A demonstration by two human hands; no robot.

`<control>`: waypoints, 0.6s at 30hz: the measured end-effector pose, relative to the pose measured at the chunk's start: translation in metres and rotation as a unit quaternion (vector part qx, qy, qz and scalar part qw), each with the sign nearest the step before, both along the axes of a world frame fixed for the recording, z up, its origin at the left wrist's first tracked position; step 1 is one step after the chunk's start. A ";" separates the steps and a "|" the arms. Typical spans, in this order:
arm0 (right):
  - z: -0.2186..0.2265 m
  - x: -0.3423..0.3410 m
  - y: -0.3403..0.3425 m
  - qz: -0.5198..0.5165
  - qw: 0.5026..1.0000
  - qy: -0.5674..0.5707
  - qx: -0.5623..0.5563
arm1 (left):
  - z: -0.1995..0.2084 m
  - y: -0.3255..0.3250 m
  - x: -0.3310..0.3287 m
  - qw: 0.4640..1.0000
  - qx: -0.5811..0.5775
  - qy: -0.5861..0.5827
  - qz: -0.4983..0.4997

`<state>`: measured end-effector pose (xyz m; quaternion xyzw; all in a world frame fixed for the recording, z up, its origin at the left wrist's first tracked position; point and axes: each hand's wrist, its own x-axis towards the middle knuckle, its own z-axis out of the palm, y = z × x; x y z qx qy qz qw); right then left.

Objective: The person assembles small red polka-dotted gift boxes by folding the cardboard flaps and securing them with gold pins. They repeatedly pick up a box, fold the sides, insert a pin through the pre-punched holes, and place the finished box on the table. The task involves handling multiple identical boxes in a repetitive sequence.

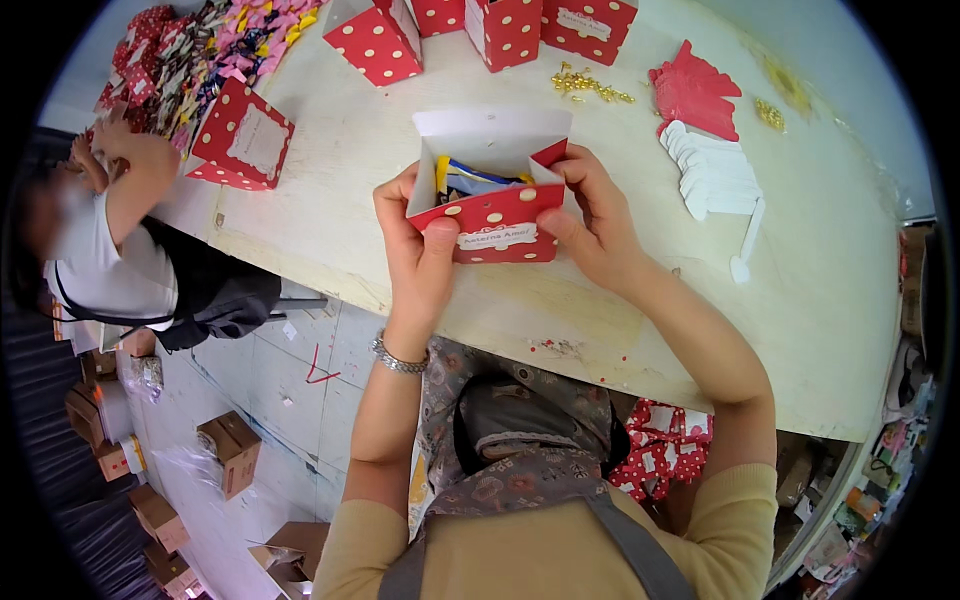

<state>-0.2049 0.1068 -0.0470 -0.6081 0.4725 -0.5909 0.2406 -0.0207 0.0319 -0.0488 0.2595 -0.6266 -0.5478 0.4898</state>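
Between my hands, over the table's near part, is a red gift box (500, 215) with cream dots and a white label. Its top stands open, and wrapped packets in yellow and blue (475, 180) show inside. My left hand (415, 235) grips the left side, thumb on the front panel. Holding the right side is my right hand (592, 215), its thumb pressed against the front and its fingers around the side edge. The white inner back flap (490, 125) stands up behind the opening. What lies beneath the packets is hidden.
Several matching boxes (375, 45) stand along the far side, one more (242, 138) at left. Gold fasteners (590, 85), red ribbon pieces (695, 90) and white tags (710, 170) lie right. At left, a person (120, 220) stands by piled packets (220, 50). Cartons (230, 453) sit on the floor.
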 end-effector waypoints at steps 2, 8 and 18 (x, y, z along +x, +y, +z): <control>-0.001 0.003 0.002 -0.020 0.999 0.030 -0.008 | 0.000 0.009 -0.007 0.996 -0.035 0.000 0.077; 0.001 0.022 0.002 -0.071 0.994 -0.079 -0.019 | 0.012 0.015 -0.019 0.979 0.168 0.050 0.099; 0.009 0.019 -0.002 -0.113 0.989 -0.090 0.008 | 0.026 0.014 -0.014 0.975 0.204 0.085 0.011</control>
